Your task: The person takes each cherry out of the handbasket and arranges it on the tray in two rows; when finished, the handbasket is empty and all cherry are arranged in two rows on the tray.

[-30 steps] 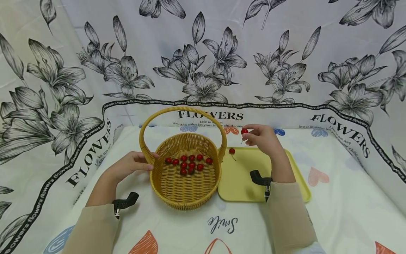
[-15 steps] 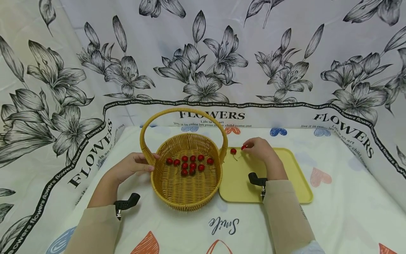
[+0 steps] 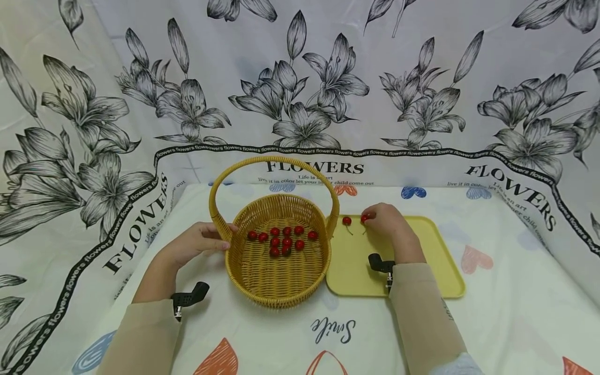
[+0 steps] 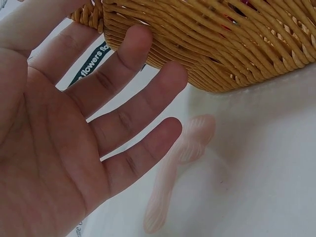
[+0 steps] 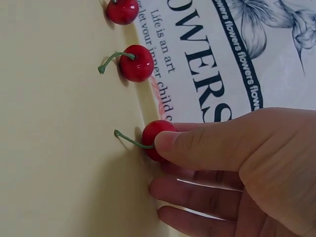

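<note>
A round wicker basket (image 3: 277,301) with a tall arched handle stands in the middle, several red cherries (image 3: 287,242) lying inside it. At its left side my left hand (image 3: 199,244) holds the basket where the handle meets the rim, thumb in front; its other fingers (image 4: 143,108) are spread below. My right hand (image 3: 386,223) is over the back edge of the yellow tray (image 3: 351,276) and pinches a cherry (image 5: 152,132) between thumb and fingers, its green stem sticking out. Just left along that edge sits another cherry (image 3: 347,221); a third cherry (image 5: 122,10) shows partly in the right wrist view.
The tray stands against the basket's right side. A white cloth (image 3: 262,338) with printed hearts covers the table, and a flower-print curtain (image 3: 300,78) rises behind it. The basket handle arches high between my two hands.
My right hand has come down with the cherry from above the tray's back edge to the tray, then shifted barely. My left hand keeps its place at the basket.
</note>
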